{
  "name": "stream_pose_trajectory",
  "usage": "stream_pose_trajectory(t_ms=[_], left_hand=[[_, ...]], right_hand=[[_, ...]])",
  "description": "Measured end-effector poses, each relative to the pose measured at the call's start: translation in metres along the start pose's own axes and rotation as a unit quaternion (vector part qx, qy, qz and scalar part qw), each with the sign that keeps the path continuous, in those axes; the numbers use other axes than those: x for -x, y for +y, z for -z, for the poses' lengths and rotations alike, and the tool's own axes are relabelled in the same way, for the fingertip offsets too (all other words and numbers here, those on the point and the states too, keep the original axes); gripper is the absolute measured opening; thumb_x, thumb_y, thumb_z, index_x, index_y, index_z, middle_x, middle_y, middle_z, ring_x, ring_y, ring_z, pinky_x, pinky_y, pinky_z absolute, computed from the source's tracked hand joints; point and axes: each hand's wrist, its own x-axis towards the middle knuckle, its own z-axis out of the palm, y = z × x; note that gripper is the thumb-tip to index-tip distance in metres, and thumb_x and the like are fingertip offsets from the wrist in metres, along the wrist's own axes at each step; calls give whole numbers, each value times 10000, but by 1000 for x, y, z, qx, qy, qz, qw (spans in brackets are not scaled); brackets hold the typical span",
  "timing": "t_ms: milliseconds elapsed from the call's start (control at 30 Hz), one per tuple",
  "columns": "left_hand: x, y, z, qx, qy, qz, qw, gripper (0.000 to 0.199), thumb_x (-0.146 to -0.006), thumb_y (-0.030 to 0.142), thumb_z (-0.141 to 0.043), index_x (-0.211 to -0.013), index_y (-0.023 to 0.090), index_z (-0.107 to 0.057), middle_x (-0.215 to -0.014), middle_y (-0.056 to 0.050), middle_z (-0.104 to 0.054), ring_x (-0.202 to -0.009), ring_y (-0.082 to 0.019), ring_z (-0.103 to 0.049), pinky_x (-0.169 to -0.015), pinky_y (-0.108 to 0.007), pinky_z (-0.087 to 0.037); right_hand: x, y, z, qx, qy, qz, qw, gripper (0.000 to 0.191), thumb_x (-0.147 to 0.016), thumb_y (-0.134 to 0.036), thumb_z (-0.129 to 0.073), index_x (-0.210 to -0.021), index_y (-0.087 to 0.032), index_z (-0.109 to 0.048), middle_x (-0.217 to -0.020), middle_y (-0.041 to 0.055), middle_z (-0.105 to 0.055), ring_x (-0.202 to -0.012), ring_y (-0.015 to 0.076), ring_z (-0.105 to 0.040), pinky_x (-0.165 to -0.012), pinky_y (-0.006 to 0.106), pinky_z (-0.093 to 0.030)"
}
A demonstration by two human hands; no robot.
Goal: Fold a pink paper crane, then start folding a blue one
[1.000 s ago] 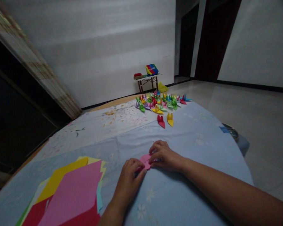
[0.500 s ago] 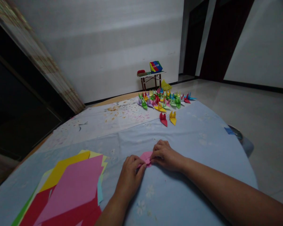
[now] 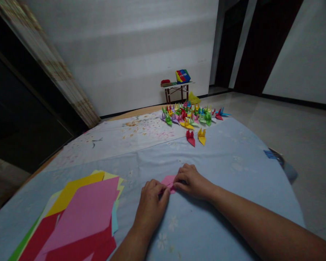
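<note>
A small folded piece of pink paper (image 3: 168, 180) lies on the blue cloth between my hands. My left hand (image 3: 154, 197) pinches its left edge, fingertips pressed together. On the paper's right side, my right hand (image 3: 189, 181) also grips it with closed fingers. The fingers partly cover the folds. To the left lies a pile of coloured sheets with a large pink sheet (image 3: 84, 206) on top, beside yellow (image 3: 72, 188) and red ones. Beyond my hands stand a red paper crane (image 3: 190, 137) and a yellow paper crane (image 3: 202, 137).
Many coloured paper cranes (image 3: 184, 115) crowd the far side of the round table, whose cloth (image 3: 220, 166) is light blue. Behind it, a small stand (image 3: 177, 87) holds a colourful box (image 3: 183, 76) by the wall. A stool (image 3: 289, 170) shows at the right edge.
The view has shifted slightly, so the cranes and stand appear a little further right. Both hands stay on the pink paper, with only slight finger movement.
</note>
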Motion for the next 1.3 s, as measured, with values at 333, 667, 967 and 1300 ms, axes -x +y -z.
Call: stream_pose_trajectory(t_ms=[333,667,967,1300], left_hand=[[-4,-3,-7,-16,17,34,999,201,-811,292,-493,-694,183,-615,-730,-33,-588,-758,-199,-527,-697,-329,-386],[0,-1,-3,20,-13,37,999,174,-806,298,-502,-817,250,-668,-821,-22,-624,-848,-204,-531,-772,-345,-360],[2,4,-5,-26,11,45,999,175,-828,281,-470,-767,197,-611,-795,-31,-602,-815,-204,-523,-747,-336,-367],[0,4,-5,-20,20,57,998,161,-815,276,-502,-737,191,-615,-763,-23,-600,-784,-196,-523,-725,-324,-361]], right_hand=[[-1,-2,-1,1,3,-14,1000,274,-822,-440,-506,-778,-223,-668,-724,28,-596,-789,170,-463,-730,314,-271],[0,-2,0,-3,-25,5,1000,245,-832,-436,-500,-827,-251,-659,-787,30,-581,-835,176,-448,-749,318,-258],[-2,-7,-2,18,-30,-36,999,238,-842,-383,-494,-788,-204,-641,-774,36,-594,-825,175,-462,-743,309,-254],[-7,-6,-4,-13,-11,-74,997,178,-781,-370,-573,-780,-203,-632,-728,12,-616,-776,166,-482,-734,296,-256]])
